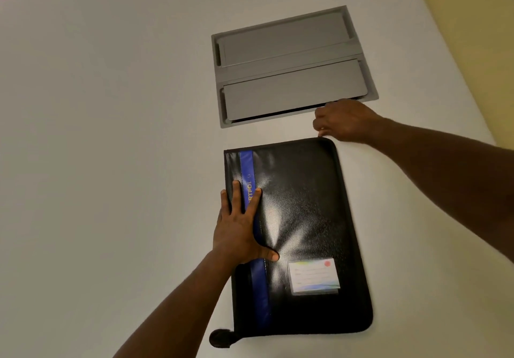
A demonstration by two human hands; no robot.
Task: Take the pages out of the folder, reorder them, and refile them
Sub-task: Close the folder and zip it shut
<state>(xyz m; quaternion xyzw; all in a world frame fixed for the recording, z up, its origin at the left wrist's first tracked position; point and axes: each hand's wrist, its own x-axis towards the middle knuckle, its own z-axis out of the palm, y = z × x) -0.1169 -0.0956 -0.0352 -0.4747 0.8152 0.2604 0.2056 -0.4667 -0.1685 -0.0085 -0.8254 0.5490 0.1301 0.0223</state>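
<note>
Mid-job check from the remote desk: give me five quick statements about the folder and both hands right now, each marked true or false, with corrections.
1. The black folder lies closed and flat on the white table. True.
2. The left hand presses flat on the folder near its blue stripe. True.
3. The right hand holds a loose page. False: no pages are out; its curled fingers are at the folder's far right corner, apparently on the zipper.
4. The label card sits at the folder's far end. False: it is near the end closest to the person.
5. A grey panel with two flaps is set in the table beyond the folder. True.
</note>
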